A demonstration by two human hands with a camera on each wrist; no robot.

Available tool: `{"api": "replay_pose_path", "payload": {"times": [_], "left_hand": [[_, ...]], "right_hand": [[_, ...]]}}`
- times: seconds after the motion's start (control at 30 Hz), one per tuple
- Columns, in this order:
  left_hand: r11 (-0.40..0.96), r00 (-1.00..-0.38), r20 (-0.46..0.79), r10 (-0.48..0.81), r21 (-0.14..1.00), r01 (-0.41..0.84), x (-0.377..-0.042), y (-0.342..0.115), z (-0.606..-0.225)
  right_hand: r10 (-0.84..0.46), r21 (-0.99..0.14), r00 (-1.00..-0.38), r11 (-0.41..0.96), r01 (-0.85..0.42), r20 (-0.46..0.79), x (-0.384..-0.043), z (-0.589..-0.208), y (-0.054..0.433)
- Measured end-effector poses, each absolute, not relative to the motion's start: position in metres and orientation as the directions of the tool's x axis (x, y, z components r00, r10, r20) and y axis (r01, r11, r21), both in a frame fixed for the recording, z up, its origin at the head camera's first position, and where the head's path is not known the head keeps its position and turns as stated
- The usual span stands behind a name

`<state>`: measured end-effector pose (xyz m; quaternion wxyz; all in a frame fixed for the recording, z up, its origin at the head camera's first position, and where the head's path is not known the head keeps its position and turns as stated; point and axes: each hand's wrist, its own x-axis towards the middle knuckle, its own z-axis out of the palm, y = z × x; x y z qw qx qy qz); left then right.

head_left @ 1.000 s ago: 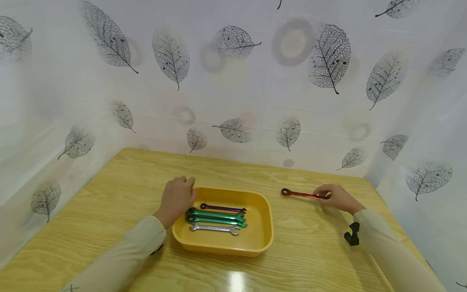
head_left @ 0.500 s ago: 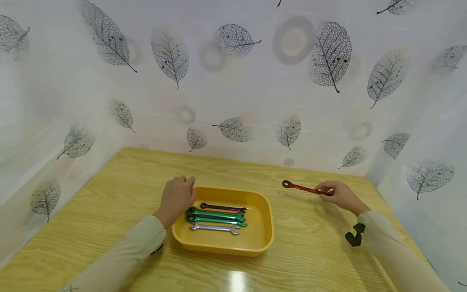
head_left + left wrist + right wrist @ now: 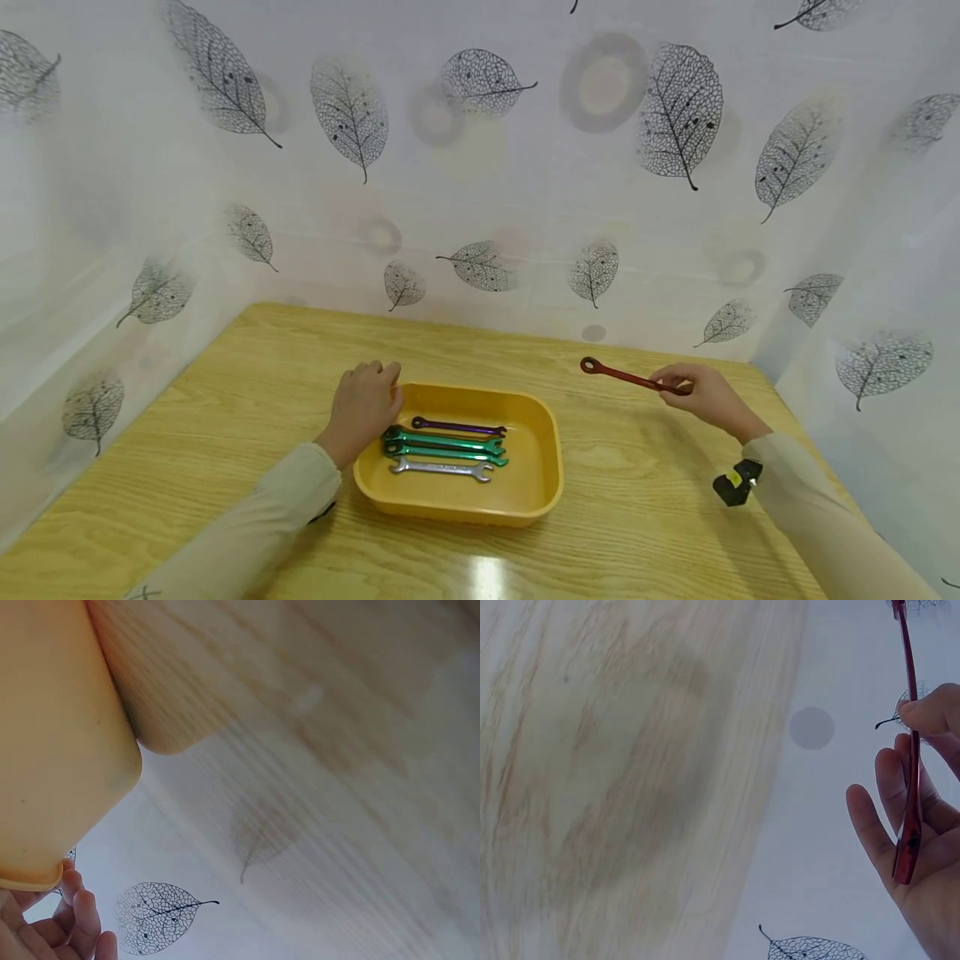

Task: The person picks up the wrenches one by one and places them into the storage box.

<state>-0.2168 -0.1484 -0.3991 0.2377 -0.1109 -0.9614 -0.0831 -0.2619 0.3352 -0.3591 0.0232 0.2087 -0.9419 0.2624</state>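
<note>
My right hand pinches a red ratcheting combination wrench near one end, its ring end pointing left and raised over the table. The right wrist view shows the thumb and fingers on the wrench's shaft, its other end lying over the palm. My left hand grips the left back corner of a yellow plastic tray; fingers curl at its rim in the left wrist view. Inside the tray lie a purple wrench, two green wrenches and a silver open-end wrench, roughly parallel.
The tray stands on a light wood-grain table, right of my left forearm. Behind the table hangs a white leaf-print cloth, which also encloses both sides. A black device is strapped at my right wrist.
My right hand has lifted the red wrench up off the table, its ring end now tilted higher. The left hand and the tray have stayed put.
</note>
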Motion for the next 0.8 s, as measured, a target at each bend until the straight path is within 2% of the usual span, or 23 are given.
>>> {"api": "replay_pose_path", "payload": {"times": [0.8], "left_hand": [[0.961, -0.872, 0.458, 0.169, 0.120, 0.249, -0.215, -0.148, -0.396]], "right_hand": [[-0.402, -0.520, -0.904, 0.746, -0.417, 0.148, -0.239, -0.311, 0.292]]}}
